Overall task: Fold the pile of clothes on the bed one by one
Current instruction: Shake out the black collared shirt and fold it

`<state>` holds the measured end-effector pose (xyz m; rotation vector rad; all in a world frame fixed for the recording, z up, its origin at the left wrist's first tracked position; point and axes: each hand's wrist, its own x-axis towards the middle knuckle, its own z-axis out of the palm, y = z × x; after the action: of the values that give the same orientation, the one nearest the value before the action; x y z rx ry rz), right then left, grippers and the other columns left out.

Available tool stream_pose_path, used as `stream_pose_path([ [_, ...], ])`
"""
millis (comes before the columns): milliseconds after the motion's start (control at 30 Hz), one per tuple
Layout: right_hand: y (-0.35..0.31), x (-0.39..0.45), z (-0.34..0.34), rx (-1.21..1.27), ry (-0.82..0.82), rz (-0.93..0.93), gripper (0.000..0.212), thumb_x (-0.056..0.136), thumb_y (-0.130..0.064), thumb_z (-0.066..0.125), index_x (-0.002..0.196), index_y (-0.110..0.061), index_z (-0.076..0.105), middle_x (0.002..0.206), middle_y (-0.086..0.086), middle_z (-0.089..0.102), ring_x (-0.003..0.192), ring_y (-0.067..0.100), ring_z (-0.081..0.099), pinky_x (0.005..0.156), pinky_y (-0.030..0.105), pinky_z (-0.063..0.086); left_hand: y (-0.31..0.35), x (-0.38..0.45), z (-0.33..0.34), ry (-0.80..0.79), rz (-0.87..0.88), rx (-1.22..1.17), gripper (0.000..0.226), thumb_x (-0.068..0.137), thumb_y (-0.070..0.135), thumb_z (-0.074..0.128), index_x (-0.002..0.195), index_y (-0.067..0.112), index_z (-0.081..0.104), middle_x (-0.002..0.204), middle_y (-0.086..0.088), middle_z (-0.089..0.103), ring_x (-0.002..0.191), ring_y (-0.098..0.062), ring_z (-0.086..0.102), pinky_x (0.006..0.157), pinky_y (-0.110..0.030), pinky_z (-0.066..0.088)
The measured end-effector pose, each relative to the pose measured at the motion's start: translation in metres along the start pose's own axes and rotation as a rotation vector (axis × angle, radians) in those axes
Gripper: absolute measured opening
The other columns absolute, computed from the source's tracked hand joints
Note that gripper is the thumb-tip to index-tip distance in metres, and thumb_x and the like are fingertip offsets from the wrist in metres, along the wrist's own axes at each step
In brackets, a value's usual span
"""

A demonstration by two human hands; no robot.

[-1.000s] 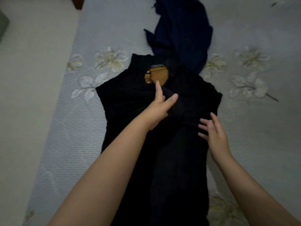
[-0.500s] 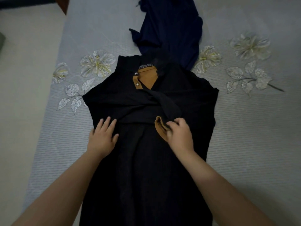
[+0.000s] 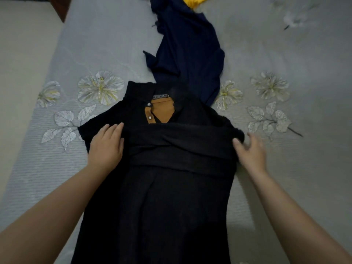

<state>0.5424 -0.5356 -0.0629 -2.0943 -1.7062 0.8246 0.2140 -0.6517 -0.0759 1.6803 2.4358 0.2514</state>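
Note:
A long black garment (image 3: 171, 197) with a mustard-brown inner collar (image 3: 161, 113) lies flat along the bed, its sleeves folded across the chest as a band. My left hand (image 3: 106, 147) rests flat on the garment's left shoulder area, fingers straight. My right hand (image 3: 250, 151) is at the garment's right edge, thumb touching the sleeve fold, fingers spread and blurred. Beyond the collar lies a navy blue garment (image 3: 190, 52), crumpled, with a yellow cloth (image 3: 194, 0) at the top edge.
The bed (image 3: 95, 44) has a grey sheet with embroidered white flowers on both sides of the black garment. The bed's left edge borders a pale floor (image 3: 22, 63). A dark wooden corner (image 3: 61, 8) shows at top left.
My right hand moved from the garment's middle out to its right edge, and the brown cuff is no longer visible. My left hand shifted up onto the left shoulder.

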Motion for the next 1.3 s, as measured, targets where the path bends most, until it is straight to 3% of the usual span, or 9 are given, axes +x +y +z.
stream_pose_path([
  [167,-0.004,0.027,0.018,-0.135,-0.094,-0.017,0.066,0.087,-0.03,0.058,0.142,-0.009,0.027,0.141,0.018,0.039,0.131,0.032,0.034,0.107,0.039,0.027,-0.007,0.039,0.011,-0.112,-0.068,0.067,0.049,0.095,0.016,0.04,0.142,0.009,0.028,0.12,-0.016,0.056,0.122,-0.031,0.042,0.109,-0.049,0.016],
  [333,-0.007,0.019,0.011,0.043,0.171,-0.149,0.039,0.088,-0.007,0.054,0.126,-0.004,0.051,0.117,0.018,0.061,0.104,0.028,0.057,0.085,0.024,0.036,-0.017,0.047,-0.003,0.063,0.01,-0.125,0.035,0.089,0.003,0.041,0.123,-0.003,0.049,0.085,-0.028,0.06,0.085,-0.045,0.054,0.072,-0.048,0.042],
  [500,-0.02,0.027,0.008,0.321,0.135,-0.046,0.034,0.089,-0.002,0.05,0.122,-0.007,0.052,0.082,0.001,0.053,0.066,0.009,0.046,0.056,0.008,0.036,-0.044,0.063,-0.018,0.074,-0.041,0.035,0.043,0.085,0.016,0.036,0.121,-0.003,0.051,0.092,-0.031,0.059,0.093,-0.047,0.051,0.08,-0.051,0.036],
  [567,-0.026,0.038,0.011,0.437,-0.04,0.163,0.036,0.091,-0.004,0.048,0.126,-0.008,0.049,0.087,0.005,0.056,0.07,0.014,0.05,0.06,0.016,0.041,-0.047,0.065,-0.015,0.035,-0.108,0.105,0.04,0.089,0.013,0.049,0.127,0.0,0.048,0.108,-0.033,0.053,0.104,-0.048,0.045,0.089,-0.053,0.03],
  [667,-0.029,0.041,0.012,0.199,0.009,0.11,0.048,0.091,-0.015,0.051,0.136,-0.008,0.037,0.088,0.007,0.058,0.083,0.017,0.05,0.073,0.024,0.035,-0.041,0.05,-0.009,0.037,0.074,0.157,0.044,0.088,0.023,0.049,0.124,-0.002,0.052,0.114,-0.032,0.053,0.107,-0.049,0.048,0.095,-0.058,0.03],
  [767,-0.027,0.017,0.016,0.076,0.065,-0.029,0.064,0.086,-0.022,0.061,0.14,-0.007,0.03,0.13,0.02,0.043,0.104,0.023,0.051,0.087,0.022,0.034,-0.029,0.023,0.001,0.266,0.311,0.141,0.041,0.084,0.021,0.045,0.112,-0.006,0.056,0.098,-0.03,0.06,0.085,-0.046,0.059,0.076,-0.054,0.046],
  [833,-0.019,-0.003,0.026,-0.003,0.055,-0.113,0.072,0.081,-0.021,0.067,0.14,-0.005,0.029,0.133,0.023,0.038,0.12,0.029,0.041,0.095,0.023,0.028,-0.027,0.006,0.007,0.261,0.275,0.129,0.041,0.081,0.022,0.045,0.108,-0.006,0.059,0.086,-0.027,0.061,0.073,-0.042,0.06,0.065,-0.049,0.049],
  [1067,-0.01,-0.024,0.031,-0.021,0.134,-0.148,0.054,0.084,-0.013,0.063,0.134,-0.011,0.043,0.116,0.016,0.061,0.105,0.03,0.057,0.091,0.032,0.038,-0.033,-0.006,0.008,0.0,-0.03,-0.075,0.042,0.079,-0.01,0.057,0.121,-0.009,0.051,0.083,-0.028,0.062,0.077,-0.045,0.056,0.073,-0.054,0.045],
  [1300,-0.025,-0.009,-0.018,0.09,0.294,-0.16,0.022,0.088,-0.014,0.056,0.102,-0.001,0.067,0.093,0.018,0.069,0.085,0.028,0.062,0.082,0.03,0.042,-0.048,-0.014,-0.033,0.104,-0.054,-0.317,0.043,0.079,-0.017,0.05,0.121,-0.007,0.048,0.082,-0.021,0.055,0.074,-0.027,0.052,0.072,-0.039,0.038],
])
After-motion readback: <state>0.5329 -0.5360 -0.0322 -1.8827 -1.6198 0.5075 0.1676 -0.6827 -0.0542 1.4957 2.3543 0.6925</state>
